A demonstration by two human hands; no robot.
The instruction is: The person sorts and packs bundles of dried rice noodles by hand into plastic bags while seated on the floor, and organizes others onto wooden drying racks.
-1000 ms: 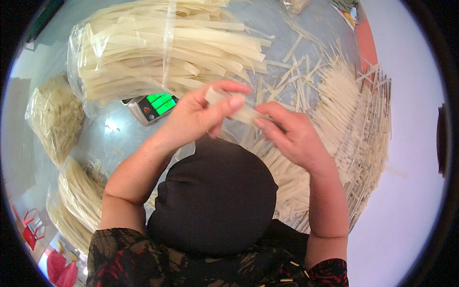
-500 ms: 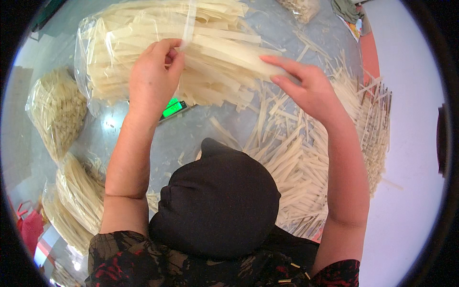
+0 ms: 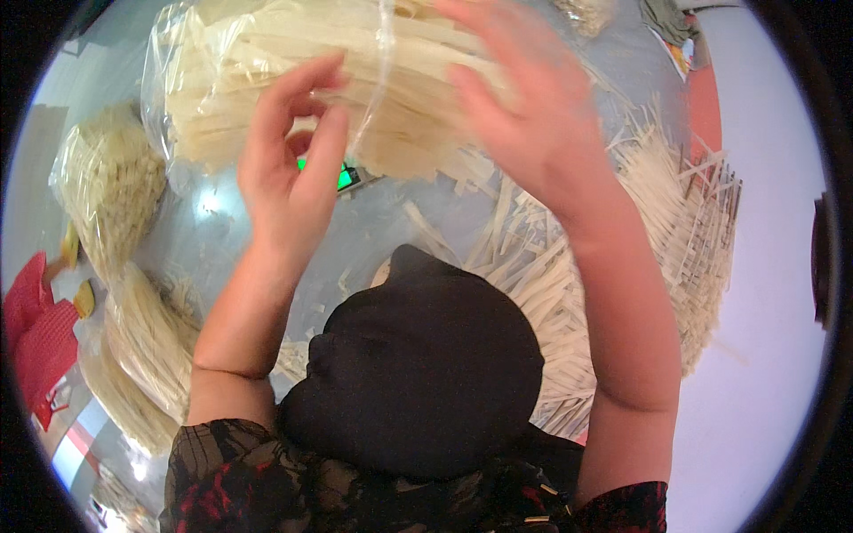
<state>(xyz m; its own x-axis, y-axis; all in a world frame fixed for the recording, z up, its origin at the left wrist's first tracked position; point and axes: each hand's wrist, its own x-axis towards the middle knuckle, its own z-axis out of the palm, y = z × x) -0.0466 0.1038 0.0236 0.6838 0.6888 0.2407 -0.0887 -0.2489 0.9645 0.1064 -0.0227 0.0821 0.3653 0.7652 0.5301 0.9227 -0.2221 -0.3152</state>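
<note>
A large bundle of flat, pale cream strips, like dried noodles (image 3: 258, 62), lies in a clear plastic bag (image 3: 158, 89) at the far side, its cut ends toward the right. My left hand (image 3: 289, 169) hovers over the bundle's near edge, thumb and fingers apart with nothing between them. Smeared by motion, my right hand (image 3: 538, 111) is raised over the bundle's right end, fingers spread and holding nothing I can see. Partly hidden behind my left hand, a digital scale (image 3: 354, 179) with a lit green display sits at the bundle's near edge.
Loose strips (image 3: 551, 311) are heaped on the right. Filled clear bags (image 3: 111, 178) stand along the left, with more bagged strips (image 3: 151, 355) below them. A person in a red garment (image 3: 40, 329) is at the left edge. Dark cloth (image 3: 668, 22) lies far right.
My right hand has left the strip ends and risen up and to the left. My left hand has opened away from the white band across the bundle. A person in red has come into view at left.
</note>
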